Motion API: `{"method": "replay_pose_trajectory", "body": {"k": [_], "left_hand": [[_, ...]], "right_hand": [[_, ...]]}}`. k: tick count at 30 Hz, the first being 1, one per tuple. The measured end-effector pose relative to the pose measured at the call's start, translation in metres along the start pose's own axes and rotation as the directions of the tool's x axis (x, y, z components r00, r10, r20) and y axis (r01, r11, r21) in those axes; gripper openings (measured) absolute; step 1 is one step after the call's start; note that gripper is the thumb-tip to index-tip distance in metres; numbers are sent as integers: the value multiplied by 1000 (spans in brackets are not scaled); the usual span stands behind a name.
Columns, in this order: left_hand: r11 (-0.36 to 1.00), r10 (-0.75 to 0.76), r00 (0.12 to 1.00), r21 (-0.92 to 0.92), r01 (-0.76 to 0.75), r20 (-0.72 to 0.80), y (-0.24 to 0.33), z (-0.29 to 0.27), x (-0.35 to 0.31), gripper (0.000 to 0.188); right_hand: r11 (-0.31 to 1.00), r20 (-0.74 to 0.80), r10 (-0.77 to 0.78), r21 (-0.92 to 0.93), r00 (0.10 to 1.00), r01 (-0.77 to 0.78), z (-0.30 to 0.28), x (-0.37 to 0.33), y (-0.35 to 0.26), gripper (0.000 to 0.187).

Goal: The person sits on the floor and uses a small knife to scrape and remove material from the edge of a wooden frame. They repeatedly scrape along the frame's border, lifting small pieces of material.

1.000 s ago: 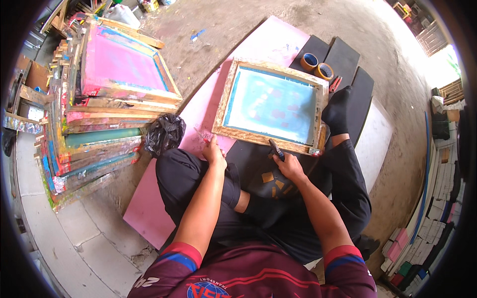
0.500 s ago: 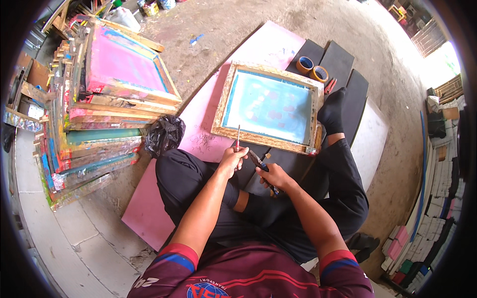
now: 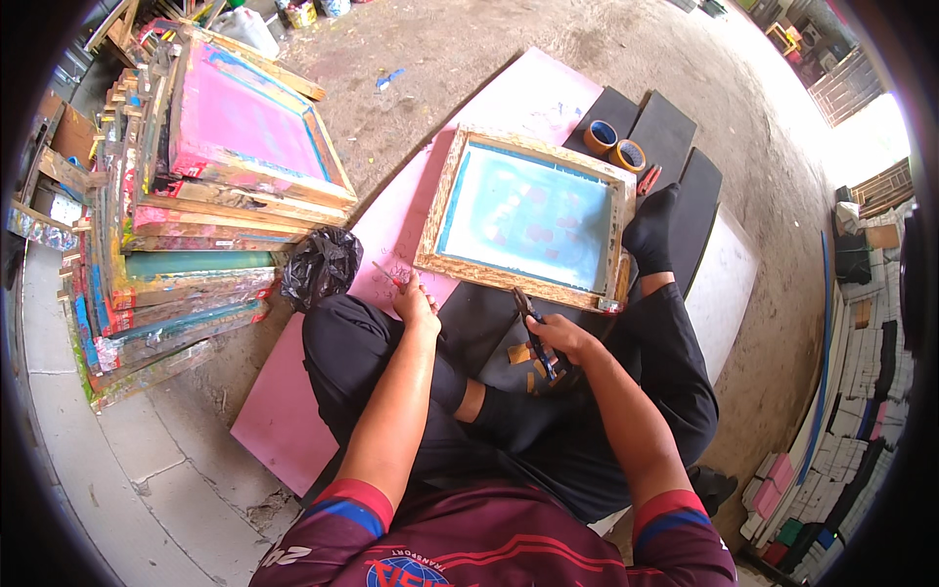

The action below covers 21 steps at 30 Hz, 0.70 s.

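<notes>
My left hand is closed round a thin rod-like tool with a reddish part near the fingers; its exact kind is unclear. It points up and left over the pink board. In my right hand is a pair of pliers with dark jaws and blue-and-black handles, the jaws close to the frame's lower edge. A wooden screen-printing frame with pale blue mesh lies before me on the boards. Small tan scraps lie on the dark padding below the pliers.
Stacked, paint-stained screen frames stand at the left, beside a black plastic bag. Two tape rolls and a red-handled tool lie beyond my foot. Under the frame are a pink board and black panels.
My hands have moved apart. The left, with the thin tool, went left and tilted it; the right shifted slightly right with the pliers, uncovering the tan scraps.
</notes>
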<state>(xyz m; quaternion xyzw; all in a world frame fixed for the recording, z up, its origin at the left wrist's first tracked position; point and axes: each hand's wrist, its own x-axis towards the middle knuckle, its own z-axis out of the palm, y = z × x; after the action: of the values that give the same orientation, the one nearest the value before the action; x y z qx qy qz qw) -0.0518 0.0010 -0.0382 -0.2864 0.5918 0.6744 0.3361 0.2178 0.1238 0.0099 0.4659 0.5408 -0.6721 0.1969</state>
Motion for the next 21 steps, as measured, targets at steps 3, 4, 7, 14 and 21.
{"method": "replay_pose_trajectory", "body": {"k": [3, 4, 7, 14, 21], "left_hand": [[998, 44, 996, -46, -48, -74, -3, -7, 18, 34], [996, 49, 996, -77, -55, -78, 0, -6, 18, 35], [994, 37, 995, -98, -46, -89, 1, -2, 14, 36], [998, 62, 995, -24, -64, -74, -9, 0, 7, 40], [985, 151, 988, 83, -152, 21, -11, 3, -18, 32]], "right_hand": [[1000, -27, 2, 30, 1000, -1, 3, -9, -21, 52], [999, -51, 8, 49, 999, -5, 2, -14, -27, 53], [993, -78, -6, -118, 997, -4, -7, -14, -33, 54], [722, -330, -328, -692, 885, 10, 7, -7, -16, 63], [664, -436, -453, -747, 778, -31, 20, 2, 6, 58]]}}
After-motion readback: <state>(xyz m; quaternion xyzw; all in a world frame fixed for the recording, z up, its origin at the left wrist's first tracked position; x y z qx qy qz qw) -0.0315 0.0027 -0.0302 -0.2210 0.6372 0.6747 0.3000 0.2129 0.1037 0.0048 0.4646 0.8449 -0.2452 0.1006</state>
